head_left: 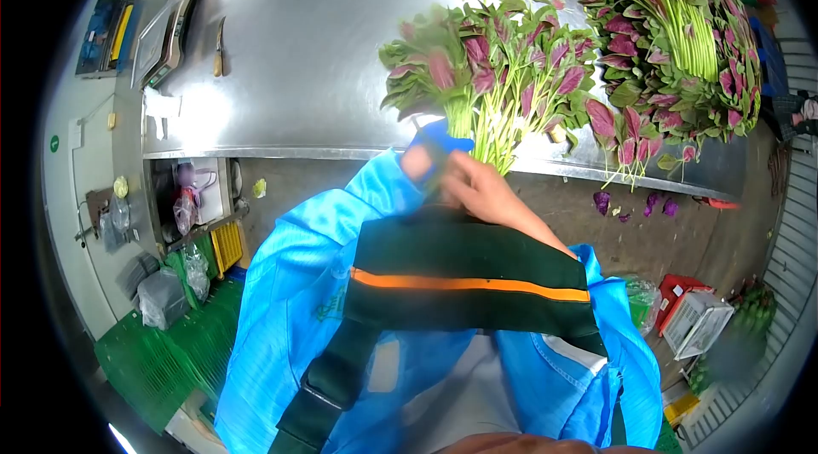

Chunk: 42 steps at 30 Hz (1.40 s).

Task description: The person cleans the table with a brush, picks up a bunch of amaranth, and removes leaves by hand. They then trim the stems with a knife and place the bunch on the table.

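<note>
Roughly mid-frame, a bunch of leafy greens (pixel 458 109) has its stems running down to the two hands, at the near edge of the counter (pixel 298 71). The left hand (pixel 417 163) is blurred, with a blue patch (pixel 443 136) beside it that may be a glove or a wrap, so I cannot tell whether its fingers grip the stems. The right hand (pixel 487 188) is close against it, fingers bent inward; whether they pinch anything is hidden.

Such stalks probably bruise easily, so a light, even hold low down seems best, with the stem ends level and the leaves uncrushed. Loose greens (pixel 545 83) lie just to the right, pale stems jutting past the counter's edge; they could tangle with the bunch, so keeping them apart ought to take care.

A dark band (pixel 469 305) with an orange stripe crosses the person's front below the hands and may limit how near they can work. A larger pile of greens (pixel 694 45) fills the upper right. At upper left lie a knife (pixel 219 52) and, farther left, a scale (pixel 172 41). Purple scraps (pixel 601 202) dot the floor (pixel 554 207), and a white crate (pixel 699 324) sits lower right.
</note>
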Each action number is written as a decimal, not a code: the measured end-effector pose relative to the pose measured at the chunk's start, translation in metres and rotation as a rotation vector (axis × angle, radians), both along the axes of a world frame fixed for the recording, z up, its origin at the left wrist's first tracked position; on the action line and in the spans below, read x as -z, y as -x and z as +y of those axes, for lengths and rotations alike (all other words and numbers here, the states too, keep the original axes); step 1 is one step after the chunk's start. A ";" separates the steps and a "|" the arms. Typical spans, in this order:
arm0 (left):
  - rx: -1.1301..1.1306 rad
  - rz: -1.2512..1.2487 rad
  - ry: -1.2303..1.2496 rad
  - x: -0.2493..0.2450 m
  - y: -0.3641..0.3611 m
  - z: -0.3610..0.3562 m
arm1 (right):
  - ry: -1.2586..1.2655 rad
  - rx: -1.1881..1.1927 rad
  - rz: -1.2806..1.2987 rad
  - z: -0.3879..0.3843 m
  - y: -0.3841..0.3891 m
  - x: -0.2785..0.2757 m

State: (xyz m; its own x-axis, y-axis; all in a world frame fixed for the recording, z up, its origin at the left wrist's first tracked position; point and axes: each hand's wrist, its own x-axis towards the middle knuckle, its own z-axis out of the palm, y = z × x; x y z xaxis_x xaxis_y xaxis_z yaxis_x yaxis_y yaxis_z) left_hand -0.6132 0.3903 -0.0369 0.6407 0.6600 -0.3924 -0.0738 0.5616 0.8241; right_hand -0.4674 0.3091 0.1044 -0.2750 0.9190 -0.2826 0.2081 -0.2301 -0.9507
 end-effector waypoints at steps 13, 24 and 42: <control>0.413 0.792 -0.340 -0.094 -0.003 0.024 | -0.118 0.417 -1.184 -0.034 -0.151 0.014; 0.322 0.681 -0.302 -0.092 0.028 0.011 | 0.288 0.385 0.125 0.072 -0.014 0.052; 0.230 0.480 -0.467 -0.160 0.025 0.003 | 0.265 0.414 0.422 0.048 0.004 0.018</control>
State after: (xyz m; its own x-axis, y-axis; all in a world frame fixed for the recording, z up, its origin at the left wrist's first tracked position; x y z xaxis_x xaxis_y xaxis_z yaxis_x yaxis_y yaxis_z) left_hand -0.6382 0.3932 0.1231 0.6114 0.6966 -0.3754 0.4363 0.0991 0.8943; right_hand -0.4710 0.3568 0.0861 -0.0496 0.8867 -0.4596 -0.3273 -0.4492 -0.8313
